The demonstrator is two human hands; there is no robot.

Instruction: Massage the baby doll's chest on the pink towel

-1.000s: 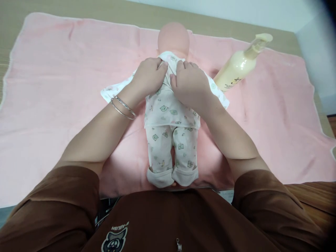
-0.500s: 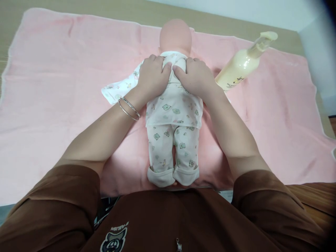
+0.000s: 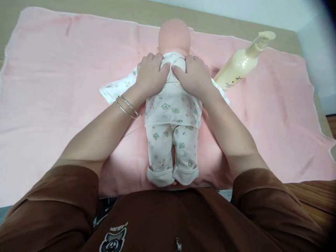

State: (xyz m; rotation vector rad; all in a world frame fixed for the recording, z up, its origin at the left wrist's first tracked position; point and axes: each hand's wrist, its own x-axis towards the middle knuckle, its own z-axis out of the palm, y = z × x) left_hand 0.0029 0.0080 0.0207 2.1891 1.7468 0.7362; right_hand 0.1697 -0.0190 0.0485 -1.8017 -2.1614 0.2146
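Beyond the right grip (image 3: 193, 75), a light wood tabletop (image 3: 110, 8) stretches to a pale wall (image 3: 223, 8). Far to the right of that grip, a bluish-grey wall section (image 3: 313, 45) rises beside the tabletop, with a sliver of reddish-brown wood floor (image 3: 331, 122) below it. The light is soft and even.

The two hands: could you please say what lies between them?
The head view shows the doll's printed white top between the left hand and right hand.
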